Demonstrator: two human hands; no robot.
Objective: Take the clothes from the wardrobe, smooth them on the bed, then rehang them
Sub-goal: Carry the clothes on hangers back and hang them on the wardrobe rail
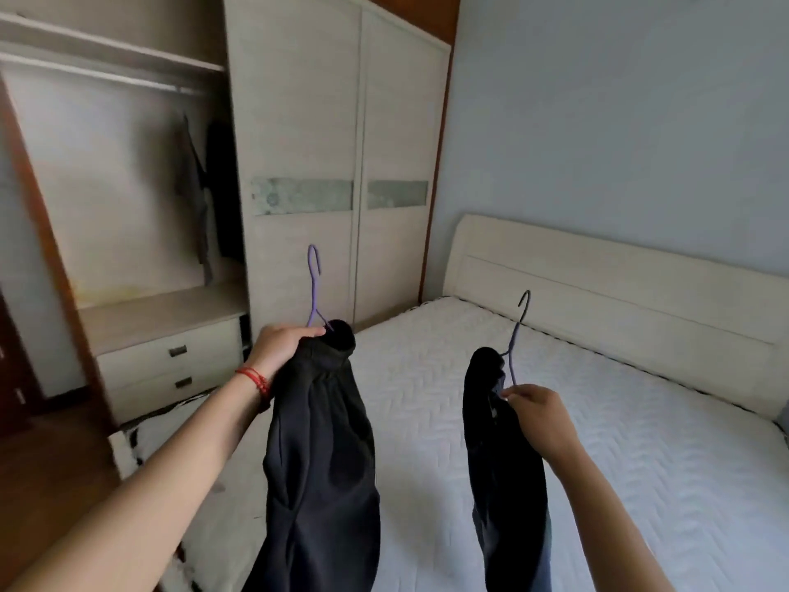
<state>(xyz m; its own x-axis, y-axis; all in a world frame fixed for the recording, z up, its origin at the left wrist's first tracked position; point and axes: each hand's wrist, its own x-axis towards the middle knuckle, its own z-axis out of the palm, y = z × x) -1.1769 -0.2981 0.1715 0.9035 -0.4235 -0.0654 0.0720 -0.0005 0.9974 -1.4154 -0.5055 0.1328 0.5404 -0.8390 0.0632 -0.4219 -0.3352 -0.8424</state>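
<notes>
A wide bed with a white quilted mattress (555,420) and a cream padded headboard (597,267) fills the right of a pale blue-walled room, and to the left stands a cream wooden wardrobe (324,121) with its left bay open, dark clothes (213,185) hanging on the rail above two drawers (170,365). The left hand (281,348) grips the top of a black garment (320,463) on a purple wire hanger (314,284), and the right hand (542,416), well apart, pinches the blue wire hanger (514,339) of a second dark garment (499,463); both garments hang over the mattress.
</notes>
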